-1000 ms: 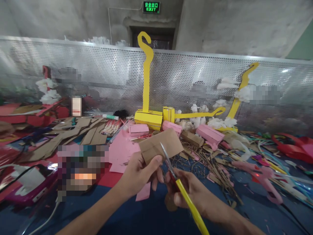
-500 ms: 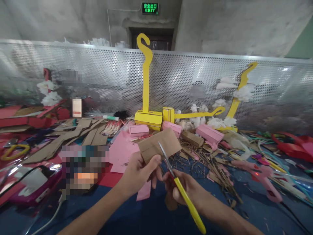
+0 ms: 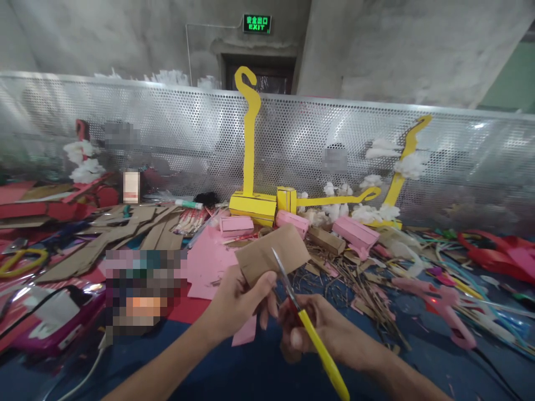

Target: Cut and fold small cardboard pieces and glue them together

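Note:
In my left hand (image 3: 244, 303) is a flat brown cardboard piece (image 3: 257, 259), pinched along its lower edge between thumb and fingers. My right hand (image 3: 324, 331) is closed on yellow-handled scissors (image 3: 325, 359). Their metal blade points up and left, its tip lying in front of the cardboard's face; I cannot tell whether it touches. Just behind the cardboard lie small pink folded boxes, one of them a pink box (image 3: 236, 225). A yellow box with an upright hooked strip (image 3: 249, 150) stands farther back.
A pink glue gun (image 3: 443, 303) with a lit red light lies at right, its cord trailing forward. Thin brown scraps (image 3: 371, 295) litter the middle right. Cardboard strips (image 3: 112, 234) pile up at left, near a purple power strip (image 3: 62, 328). A perforated metal panel (image 3: 292, 139) stands behind.
The view has tilted up slightly, so the background sits lower. Both hands keep their grips, with the scissors and cardboard in nearly the same positions. A brown piece below my right hand is no longer visible.

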Motion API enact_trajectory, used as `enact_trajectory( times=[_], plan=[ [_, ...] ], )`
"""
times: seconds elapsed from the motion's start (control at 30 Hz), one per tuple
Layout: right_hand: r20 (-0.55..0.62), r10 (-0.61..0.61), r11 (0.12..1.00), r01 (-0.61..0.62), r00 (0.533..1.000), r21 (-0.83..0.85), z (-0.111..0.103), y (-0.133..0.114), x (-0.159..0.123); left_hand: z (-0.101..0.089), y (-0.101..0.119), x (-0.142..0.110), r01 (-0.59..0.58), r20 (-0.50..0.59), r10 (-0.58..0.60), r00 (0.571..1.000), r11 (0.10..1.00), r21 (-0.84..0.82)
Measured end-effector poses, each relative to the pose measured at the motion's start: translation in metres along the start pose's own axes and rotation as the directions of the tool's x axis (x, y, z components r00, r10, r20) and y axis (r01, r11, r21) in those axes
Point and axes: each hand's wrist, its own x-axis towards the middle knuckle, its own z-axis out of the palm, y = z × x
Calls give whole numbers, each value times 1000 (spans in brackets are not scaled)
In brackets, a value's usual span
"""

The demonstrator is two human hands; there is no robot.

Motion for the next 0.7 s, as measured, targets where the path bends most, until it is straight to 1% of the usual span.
enact_trajectory(
  times=[0.13, 0.27, 0.43, 0.57, 0.7],
  plan=[
    [36, -49, 999, 48, 998, 25, -4, 3, 4, -2, -4, 2, 0, -12, 0, 1000, 1000, 9],
    [30, -48, 998, 47, 998, 29, -6, 5, 6, -3, -8, 4, 2, -15, -2, 1000, 1000, -17],
    [62, -60, 997, 57, 996, 52, -10, 9, 9, -5, -7, 5, 11, -18, -12, 1000, 999, -49],
    [40, -68, 997, 67, 997, 23, -13, 13, 12, -5, -6, 5, -2, -22, 1, 1000, 999, -52],
    [49, -53, 998, 54, 997, -17, -12, 10, 13, -6, -8, 7, -3, -28, 1, 1000, 999, -43]
  ],
)
